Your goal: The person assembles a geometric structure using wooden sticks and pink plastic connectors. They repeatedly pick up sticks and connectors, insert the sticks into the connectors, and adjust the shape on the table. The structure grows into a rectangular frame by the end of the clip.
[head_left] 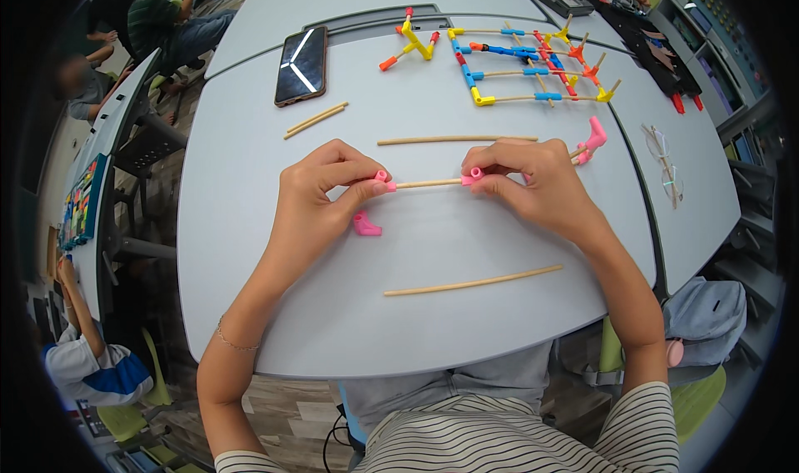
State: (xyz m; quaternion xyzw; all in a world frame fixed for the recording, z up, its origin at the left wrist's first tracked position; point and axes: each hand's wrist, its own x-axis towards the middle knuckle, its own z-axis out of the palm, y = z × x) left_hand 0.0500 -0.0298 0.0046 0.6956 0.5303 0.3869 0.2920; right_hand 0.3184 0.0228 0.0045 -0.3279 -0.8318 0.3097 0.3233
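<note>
The pale table point(333, 331) fills most of my view, with a seated person point(104, 369) off to the left and a grey backpack point(707, 331) at the near right. At the middle of the table, I have the left hand point(327, 186) pinched on the left joint point(385, 183) and the right hand point(537, 182) pinched on the right joint point(472, 177), both pink. The stick point(427, 183) runs between them, an end at each joint; I cannot tell how deep either end sits.

I judge this piece close to complete as a single bar, but the building as a whole looks partway. The frame point(533, 74) at the far right is already put together, as is the yellow piece point(416, 44) to its left, and a pink piece point(593, 140) lies beyond the right hand, partly hidden. Unused so far: the far stick point(458, 140), the near stick point(474, 280), two short sticks point(316, 120) near the phone point(301, 65), and a spare joint point(366, 225) just beside the left hand.
</note>
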